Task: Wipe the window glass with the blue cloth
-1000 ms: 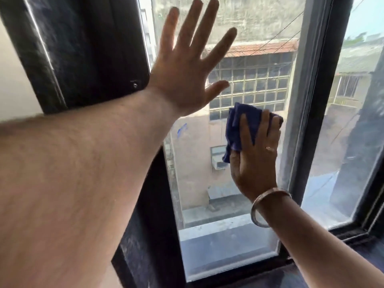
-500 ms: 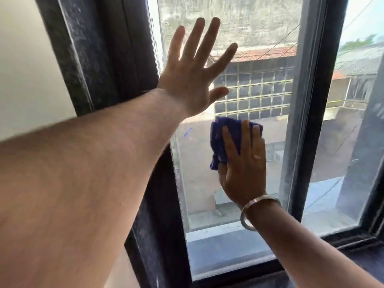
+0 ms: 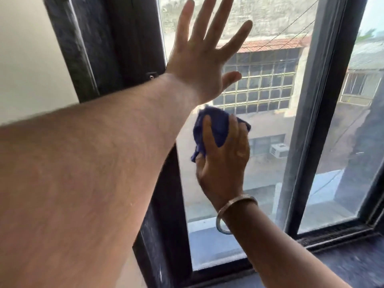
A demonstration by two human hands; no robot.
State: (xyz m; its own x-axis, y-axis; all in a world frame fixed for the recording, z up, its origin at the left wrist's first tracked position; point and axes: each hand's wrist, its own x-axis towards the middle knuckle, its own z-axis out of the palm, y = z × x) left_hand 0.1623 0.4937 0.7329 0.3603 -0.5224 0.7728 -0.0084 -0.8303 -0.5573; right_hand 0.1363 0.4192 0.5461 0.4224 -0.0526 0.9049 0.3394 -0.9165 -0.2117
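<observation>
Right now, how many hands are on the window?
2. The left hand is spread flat high on the glass. The right hand is just below it, pressing the blue cloth to the same pane.

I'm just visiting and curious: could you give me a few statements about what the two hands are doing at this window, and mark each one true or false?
1. The right hand presses a blue cloth against the window glass. True.
2. The left hand holds a spray bottle. False: it is empty, spread flat with fingers apart.
3. A metal bracelet sits on the right wrist. True.
4. The cloth is above the left hand. False: it is below it.
5. The window frame is white. False: it is dark.
</observation>
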